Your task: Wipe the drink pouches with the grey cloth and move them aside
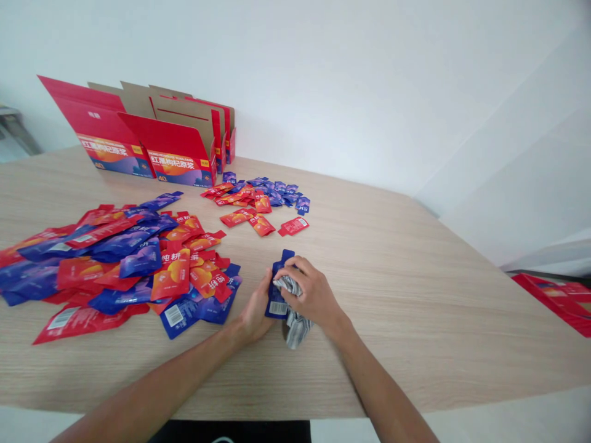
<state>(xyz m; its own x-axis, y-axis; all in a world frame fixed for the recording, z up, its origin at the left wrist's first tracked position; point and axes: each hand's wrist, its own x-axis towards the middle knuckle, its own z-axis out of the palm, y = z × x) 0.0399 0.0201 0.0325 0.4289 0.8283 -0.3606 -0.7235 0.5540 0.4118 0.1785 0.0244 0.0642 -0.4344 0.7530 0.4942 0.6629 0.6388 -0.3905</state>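
Note:
My left hand grips a blue pouch by its left side, its barcode face turned up and its narrow spout end pointing away from me. A crumpled grey striped cloth is bunched in my right hand, its fingers closed round it. The cloth is pressed on the pouch's front and covers part of it. Left of my hands spreads a large heap of red pouches and blue pouches. Farther back lies a smaller group of red pouches and blue pouches.
Open printed cartons stand at the back left of the wooden table, near the white wall. A single red pouch lies at the near edge of the smaller group. Beyond the table's right edge is a red printed item.

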